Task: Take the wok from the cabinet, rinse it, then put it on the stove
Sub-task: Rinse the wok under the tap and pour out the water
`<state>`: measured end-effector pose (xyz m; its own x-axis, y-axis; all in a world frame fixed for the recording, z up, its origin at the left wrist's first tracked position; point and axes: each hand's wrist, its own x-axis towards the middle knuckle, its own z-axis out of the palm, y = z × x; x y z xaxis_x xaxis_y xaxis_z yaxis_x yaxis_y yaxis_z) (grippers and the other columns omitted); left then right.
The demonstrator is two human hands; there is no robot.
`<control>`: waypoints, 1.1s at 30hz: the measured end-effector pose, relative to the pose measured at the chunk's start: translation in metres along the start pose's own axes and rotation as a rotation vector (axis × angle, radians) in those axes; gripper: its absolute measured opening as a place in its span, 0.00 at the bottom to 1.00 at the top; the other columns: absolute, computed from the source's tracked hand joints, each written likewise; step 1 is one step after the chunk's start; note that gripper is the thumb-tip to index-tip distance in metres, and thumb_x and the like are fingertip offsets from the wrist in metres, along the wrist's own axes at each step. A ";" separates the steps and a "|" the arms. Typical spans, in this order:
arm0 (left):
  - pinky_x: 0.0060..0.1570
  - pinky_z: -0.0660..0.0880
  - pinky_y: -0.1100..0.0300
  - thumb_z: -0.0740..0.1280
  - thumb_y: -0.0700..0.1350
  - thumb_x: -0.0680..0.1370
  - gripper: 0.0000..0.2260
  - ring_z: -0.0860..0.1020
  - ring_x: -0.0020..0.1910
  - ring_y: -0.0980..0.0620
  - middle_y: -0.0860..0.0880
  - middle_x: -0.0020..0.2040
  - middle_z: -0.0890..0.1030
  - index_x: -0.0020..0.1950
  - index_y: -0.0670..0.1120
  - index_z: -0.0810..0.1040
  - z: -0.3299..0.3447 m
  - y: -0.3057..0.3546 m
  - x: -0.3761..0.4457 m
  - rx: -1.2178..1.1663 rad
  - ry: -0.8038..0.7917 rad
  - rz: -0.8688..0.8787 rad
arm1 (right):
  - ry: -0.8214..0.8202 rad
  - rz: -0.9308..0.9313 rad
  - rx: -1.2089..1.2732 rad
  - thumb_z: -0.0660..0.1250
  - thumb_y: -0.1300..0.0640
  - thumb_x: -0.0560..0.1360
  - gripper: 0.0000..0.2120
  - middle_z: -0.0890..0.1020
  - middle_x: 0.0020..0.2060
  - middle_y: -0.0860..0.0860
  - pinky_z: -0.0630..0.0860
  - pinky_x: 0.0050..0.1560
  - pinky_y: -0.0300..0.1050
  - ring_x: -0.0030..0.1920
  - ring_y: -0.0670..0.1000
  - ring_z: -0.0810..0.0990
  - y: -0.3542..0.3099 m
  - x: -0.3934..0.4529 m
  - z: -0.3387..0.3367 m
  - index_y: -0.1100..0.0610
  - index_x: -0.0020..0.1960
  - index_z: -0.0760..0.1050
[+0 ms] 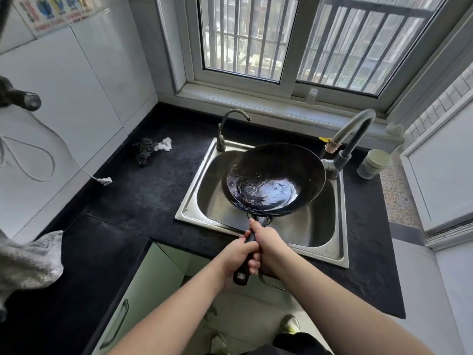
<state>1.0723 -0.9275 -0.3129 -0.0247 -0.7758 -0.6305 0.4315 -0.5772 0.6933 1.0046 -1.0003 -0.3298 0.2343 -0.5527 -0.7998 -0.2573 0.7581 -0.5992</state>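
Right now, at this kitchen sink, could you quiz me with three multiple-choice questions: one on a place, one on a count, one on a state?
1. Where is the wok?
A. over the sink
B. on the windowsill
C. inside a cabinet

2. How many taps stand at the sink?
A. one
B. two
C. three

3. How is the wok held?
A. one hand
B. both hands on its handle
C. unheld

Answers: 1 A, it hangs above the basin. 2 B, a thin tap and a thick one. 3 B, left hand and right hand grip it.
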 end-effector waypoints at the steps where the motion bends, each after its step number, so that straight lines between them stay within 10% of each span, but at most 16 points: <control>1: 0.18 0.62 0.70 0.54 0.34 0.80 0.13 0.65 0.17 0.58 0.51 0.23 0.68 0.37 0.45 0.64 0.001 0.003 0.001 -0.023 0.000 -0.022 | -0.001 0.027 0.012 0.61 0.44 0.79 0.19 0.76 0.29 0.53 0.62 0.18 0.30 0.13 0.48 0.62 -0.003 -0.001 -0.001 0.56 0.36 0.70; 6: 0.15 0.62 0.71 0.57 0.36 0.80 0.12 0.65 0.17 0.60 0.51 0.24 0.69 0.37 0.47 0.65 0.004 0.019 0.003 -0.109 -0.017 -0.154 | -0.021 0.162 0.187 0.64 0.43 0.77 0.19 0.75 0.30 0.50 0.66 0.25 0.36 0.24 0.49 0.69 -0.011 -0.004 0.004 0.55 0.34 0.71; 14: 0.19 0.67 0.67 0.57 0.34 0.77 0.21 0.69 0.17 0.56 0.46 0.29 0.70 0.68 0.48 0.62 0.010 0.006 -0.004 0.254 0.098 -0.091 | -0.220 0.194 0.274 0.61 0.38 0.77 0.23 0.72 0.19 0.50 0.64 0.16 0.32 0.14 0.50 0.69 0.008 -0.018 -0.003 0.54 0.32 0.68; 20: 0.20 0.71 0.61 0.60 0.34 0.74 0.15 0.71 0.19 0.53 0.48 0.25 0.73 0.61 0.38 0.65 -0.011 -0.019 -0.013 0.472 0.124 0.050 | -0.256 0.023 0.329 0.66 0.44 0.76 0.22 0.76 0.31 0.52 0.74 0.35 0.45 0.29 0.51 0.77 0.030 -0.005 0.006 0.55 0.29 0.67; 24: 0.21 0.71 0.60 0.60 0.34 0.73 0.04 0.71 0.18 0.51 0.48 0.24 0.72 0.46 0.40 0.67 -0.017 -0.026 -0.012 0.442 0.078 0.128 | -0.143 -0.115 0.183 0.65 0.49 0.78 0.19 0.76 0.31 0.54 0.77 0.34 0.42 0.32 0.52 0.78 0.029 -0.005 0.007 0.57 0.33 0.67; 33: 0.21 0.68 0.63 0.61 0.37 0.71 0.04 0.67 0.17 0.51 0.46 0.24 0.69 0.44 0.40 0.69 -0.023 -0.035 -0.002 0.237 -0.022 0.124 | 0.107 -0.242 -0.209 0.61 0.48 0.79 0.21 0.84 0.34 0.54 0.76 0.38 0.43 0.36 0.54 0.81 0.021 -0.015 0.012 0.59 0.32 0.75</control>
<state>1.0778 -0.8995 -0.3436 -0.0056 -0.8480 -0.5299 0.2095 -0.5192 0.8286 1.0068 -0.9723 -0.3297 0.2146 -0.7496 -0.6261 -0.3954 0.5195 -0.7575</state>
